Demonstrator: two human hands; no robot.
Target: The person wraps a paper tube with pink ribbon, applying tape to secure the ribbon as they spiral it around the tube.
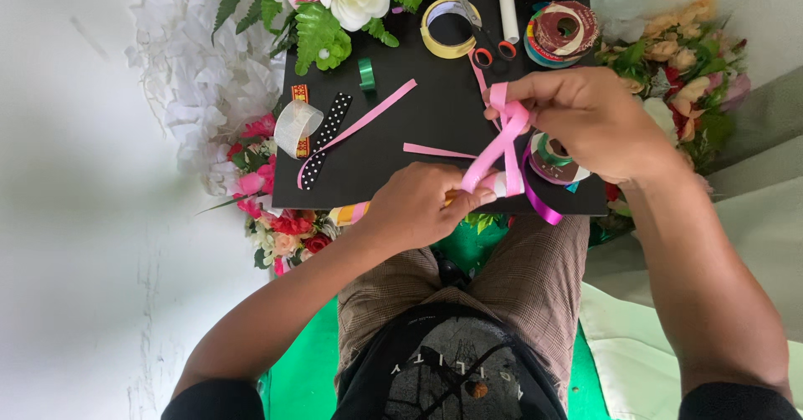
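The person sat with a black board (418, 127) across the knees, and both hands worked on one pink ribbon (500, 145) above its near edge. The right hand (590, 123) was higher and its fingers were closed around the top loops of the ribbon, pinching them together. The left hand (418, 207) was lower, at the front edge of the board, and its fingers were closed on the bottom end of the same ribbon; there seemed to be a small light roll or stick under the thumb, but I cannot tell this for sure. The ribbon ran stretched between the two hands, with two bands crossing.

Just beside the right hand lay a spool with green ribbon (552, 156), and a purple ribbon (539, 202) hung over the edge. Loose pink strips (368, 119) lay on the board, next to a black dotted ribbon (326, 140) and a clear tape roll (297, 125). Further away were a yellow tape ring (435, 42), scissors with red handles (489, 50) and a multicoloured ribbon spool (562, 31). Artificial flowers (335, 2) surrounded the board.
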